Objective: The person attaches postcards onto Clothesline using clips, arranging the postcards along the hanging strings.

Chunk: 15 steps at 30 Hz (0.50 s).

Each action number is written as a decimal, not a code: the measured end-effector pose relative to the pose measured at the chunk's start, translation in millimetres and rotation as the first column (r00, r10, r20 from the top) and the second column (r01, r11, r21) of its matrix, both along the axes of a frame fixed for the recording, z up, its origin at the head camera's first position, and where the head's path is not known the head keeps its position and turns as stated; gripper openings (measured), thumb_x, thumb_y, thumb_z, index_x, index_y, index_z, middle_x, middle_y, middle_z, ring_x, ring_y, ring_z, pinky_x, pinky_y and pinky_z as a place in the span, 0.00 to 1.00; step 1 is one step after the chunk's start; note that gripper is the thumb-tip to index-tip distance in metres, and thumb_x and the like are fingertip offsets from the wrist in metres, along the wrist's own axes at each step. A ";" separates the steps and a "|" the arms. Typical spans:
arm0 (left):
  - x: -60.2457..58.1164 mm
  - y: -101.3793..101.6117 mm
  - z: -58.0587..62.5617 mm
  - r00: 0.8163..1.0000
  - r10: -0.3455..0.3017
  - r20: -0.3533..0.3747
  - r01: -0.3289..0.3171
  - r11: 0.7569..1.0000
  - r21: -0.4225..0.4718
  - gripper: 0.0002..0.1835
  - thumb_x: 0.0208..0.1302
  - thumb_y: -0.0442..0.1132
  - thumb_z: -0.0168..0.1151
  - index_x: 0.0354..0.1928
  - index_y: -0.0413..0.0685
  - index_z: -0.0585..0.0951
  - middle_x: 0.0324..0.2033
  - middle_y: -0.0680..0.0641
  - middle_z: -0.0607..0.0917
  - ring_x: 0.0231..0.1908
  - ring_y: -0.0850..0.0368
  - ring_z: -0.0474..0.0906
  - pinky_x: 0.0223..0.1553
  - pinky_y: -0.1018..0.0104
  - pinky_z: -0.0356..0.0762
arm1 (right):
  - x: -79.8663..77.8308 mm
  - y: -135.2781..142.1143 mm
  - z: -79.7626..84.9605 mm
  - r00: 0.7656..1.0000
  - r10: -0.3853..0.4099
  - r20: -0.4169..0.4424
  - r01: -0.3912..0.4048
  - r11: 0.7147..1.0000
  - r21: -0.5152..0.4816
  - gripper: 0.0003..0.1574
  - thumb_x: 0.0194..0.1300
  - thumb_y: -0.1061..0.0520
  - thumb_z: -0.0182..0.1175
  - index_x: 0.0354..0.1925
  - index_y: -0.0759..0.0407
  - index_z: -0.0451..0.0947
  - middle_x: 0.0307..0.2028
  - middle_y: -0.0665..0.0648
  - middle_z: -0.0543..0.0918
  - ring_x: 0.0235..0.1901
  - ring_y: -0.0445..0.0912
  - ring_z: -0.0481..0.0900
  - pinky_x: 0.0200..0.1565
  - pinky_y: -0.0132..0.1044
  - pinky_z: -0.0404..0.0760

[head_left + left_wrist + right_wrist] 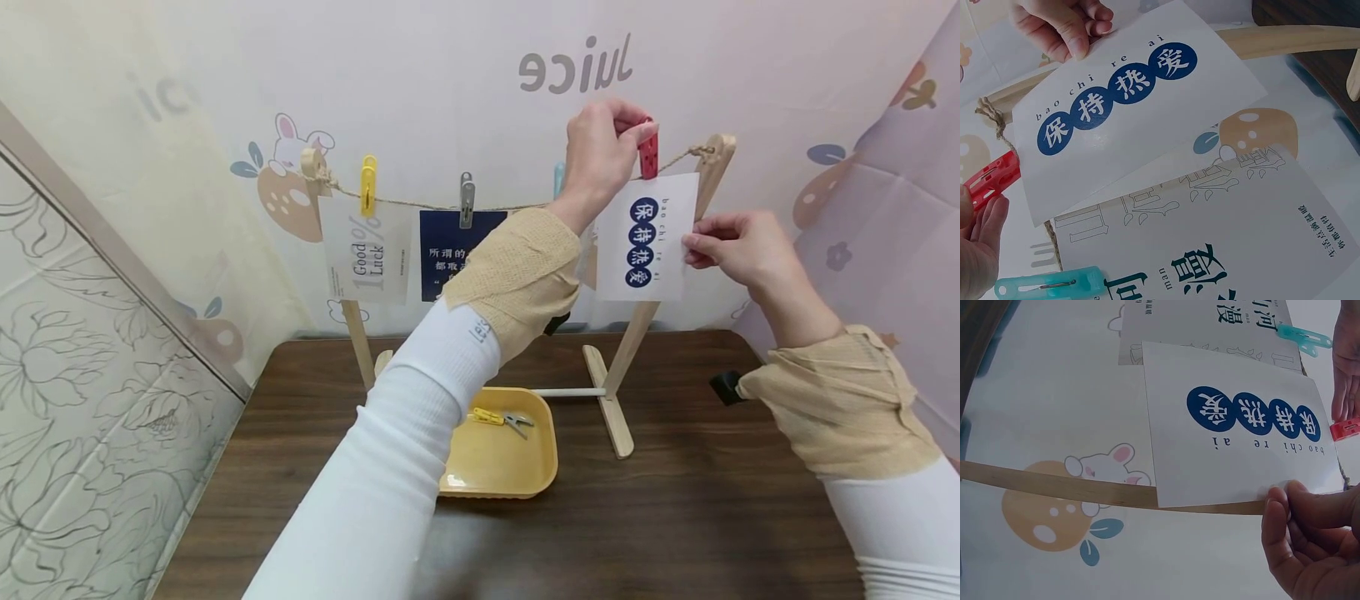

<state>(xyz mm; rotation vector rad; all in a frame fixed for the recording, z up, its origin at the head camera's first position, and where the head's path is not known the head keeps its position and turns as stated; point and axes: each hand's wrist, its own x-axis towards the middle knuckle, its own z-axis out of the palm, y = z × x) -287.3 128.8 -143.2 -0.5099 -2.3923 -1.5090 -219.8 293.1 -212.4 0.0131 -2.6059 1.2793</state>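
Note:
My left hand [603,150] pinches a red clothespin [648,152] from above, at the top edge of a white card [611,250] with blue circles and white characters. In the left wrist view the red clothespin [997,178] sits at the card's corner by the twine. My right hand [738,250] pinches the card's right edge between thumb and fingers; the right wrist view shows this grip on the card [1172,425] too. Beside it hangs another printed card [1179,219], with a teal clothespin [1050,284] on the twine. My left arm hides part of the line in the head view.
A wooden stand [641,333] carries the twine [420,202]. A yellow clothespin [368,187] holds a Good Luck card [371,258]; a grey one [467,200] holds a dark blue card [442,242]. On the table [675,500], a yellow tray [498,492] contains yellow and grey clothespins.

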 end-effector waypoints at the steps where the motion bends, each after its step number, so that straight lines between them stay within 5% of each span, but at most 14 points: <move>1: 0.0 0.6 0.0 1.000 0.000 0.008 0.000 1.000 -0.004 0.07 0.56 0.41 0.60 0.36 0.50 0.81 0.27 0.57 0.81 0.28 0.70 0.74 0.29 0.84 0.66 | 0.0 -0.1 -0.3 1.000 -0.002 -0.002 0.002 1.000 -0.002 0.16 0.61 0.63 0.54 0.38 0.80 0.70 0.15 0.39 0.75 0.17 0.32 0.75 0.23 0.24 0.76; 15: 0.8 5.0 3.5 0.999 0.011 0.050 -0.011 1.000 -0.008 0.06 0.57 0.41 0.60 0.35 0.52 0.82 0.25 0.58 0.79 0.27 0.70 0.73 0.28 0.83 0.67 | 1.8 -0.4 -0.6 1.000 -0.010 -0.002 0.010 1.000 0.012 0.17 0.61 0.62 0.54 0.39 0.80 0.69 0.15 0.38 0.75 0.17 0.31 0.74 0.23 0.24 0.76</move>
